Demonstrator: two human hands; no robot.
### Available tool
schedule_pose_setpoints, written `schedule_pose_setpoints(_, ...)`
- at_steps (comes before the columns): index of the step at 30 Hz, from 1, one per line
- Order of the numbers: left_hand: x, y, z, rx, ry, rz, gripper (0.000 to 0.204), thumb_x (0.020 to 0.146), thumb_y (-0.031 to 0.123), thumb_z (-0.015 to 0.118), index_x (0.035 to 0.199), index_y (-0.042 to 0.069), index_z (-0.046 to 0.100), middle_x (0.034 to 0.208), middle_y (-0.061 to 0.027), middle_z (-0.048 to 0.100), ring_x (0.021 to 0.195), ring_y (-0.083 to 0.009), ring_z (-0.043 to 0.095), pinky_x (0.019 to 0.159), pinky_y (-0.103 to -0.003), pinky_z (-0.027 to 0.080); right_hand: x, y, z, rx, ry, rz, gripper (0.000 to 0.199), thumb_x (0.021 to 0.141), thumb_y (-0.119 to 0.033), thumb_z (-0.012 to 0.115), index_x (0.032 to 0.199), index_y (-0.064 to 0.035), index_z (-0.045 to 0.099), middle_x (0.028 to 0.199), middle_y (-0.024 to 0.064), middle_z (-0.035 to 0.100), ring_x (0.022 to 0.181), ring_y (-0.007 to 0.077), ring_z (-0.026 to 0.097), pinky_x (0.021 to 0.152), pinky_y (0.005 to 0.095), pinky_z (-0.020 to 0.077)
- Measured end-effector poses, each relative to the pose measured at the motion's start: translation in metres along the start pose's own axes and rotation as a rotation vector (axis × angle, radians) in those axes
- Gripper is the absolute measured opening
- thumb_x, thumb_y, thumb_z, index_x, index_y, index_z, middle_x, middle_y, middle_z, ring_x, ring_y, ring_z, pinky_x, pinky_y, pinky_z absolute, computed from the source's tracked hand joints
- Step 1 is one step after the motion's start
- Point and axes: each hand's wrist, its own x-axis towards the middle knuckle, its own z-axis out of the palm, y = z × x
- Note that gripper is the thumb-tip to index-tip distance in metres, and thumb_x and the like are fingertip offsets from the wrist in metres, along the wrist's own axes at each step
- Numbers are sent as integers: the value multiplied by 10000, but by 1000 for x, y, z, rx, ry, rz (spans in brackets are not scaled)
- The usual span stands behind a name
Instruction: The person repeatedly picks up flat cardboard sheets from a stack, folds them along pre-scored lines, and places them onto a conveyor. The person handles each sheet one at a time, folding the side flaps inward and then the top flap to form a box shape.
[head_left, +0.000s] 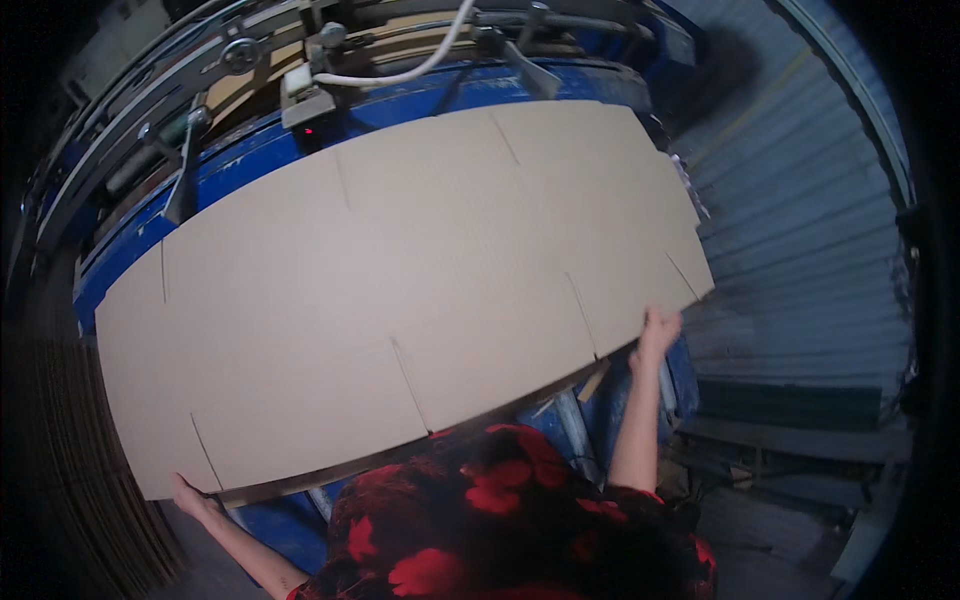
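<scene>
While the head camera looks down over a red-and-black flowered garment (500,520), a large flat cardboard sheet (400,290) fills most of the view, held up by the person at its two near corners. The sheet is plain tan, cut with short slots along both long edges, and it lies slightly tilted, its left end lower in the picture than its right. The left hand (190,495) grips the sheet at the near left corner, the fingers curled under the edge so that only the back of the hand and the wrist show. The right hand (657,332) holds the near edge close to the right corner, the fingers closed up against the underside of the board and the forearm rising straight from the sleeve. Beneath and beyond the sheet stands a blue machine (250,150), its painted frame showing along the far edge of the board and again under the near edge between the two arms. On top of the machine run metal rails and a white cable (420,65). To the right a grey corrugated wall (800,230) curves away, and at the lower left a dark stack of cardboard edges (70,470) stands just beside the left hand.
</scene>
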Motion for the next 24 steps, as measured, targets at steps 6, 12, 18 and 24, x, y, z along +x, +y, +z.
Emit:
schedule_pose_setpoints(6, 17, 0, -13, -90, -86, -101, 588, 894, 355, 592, 1279, -67, 454, 1266, -137, 516, 1094, -245, 529, 905, -375, 447, 1, 3, 17, -227, 62, -31, 869, 840, -218, 623, 1430, 66, 51, 1482, 237, 105, 1365, 323, 195, 1100, 394, 227)
schedule_pose_setpoints(12, 2, 27, -24, -68, -110, 205, 482, 941, 240, 521, 1331, -16, 401, 1305, -154, 467, 1139, -239, 497, 919, -374, 452, -8, -30, 8, 163, -36, -121, 884, 809, -62, 618, 1430, 59, 1, 1459, 214, 212, 1324, 309, 288, 1087, 380, 266)
schedule_pose_setpoints(18, 65, 40, -42, -592, -409, 51, 435, 934, 220, 542, 1263, -52, 463, 1248, -132, 539, 1089, -218, 545, 952, -331, 447, -29, -30, 4, 678, -115, -35, 500, 815, 45, 531, 1290, 37, 376, 1239, 165, 485, 1135, 271, 490, 980, 407, 424)
schedule_pose_setpoints(24, 68, 22, -37, -785, -674, -75, 417, 919, 138, 558, 1285, -25, 444, 1257, -147, 530, 1122, -262, 532, 980, -394, 445, -55, -19, 15, 787, -468, 412, 427, 811, 60, 540, 1231, 46, 465, 1179, 155, 549, 1066, 288, 556, 958, 434, 446)
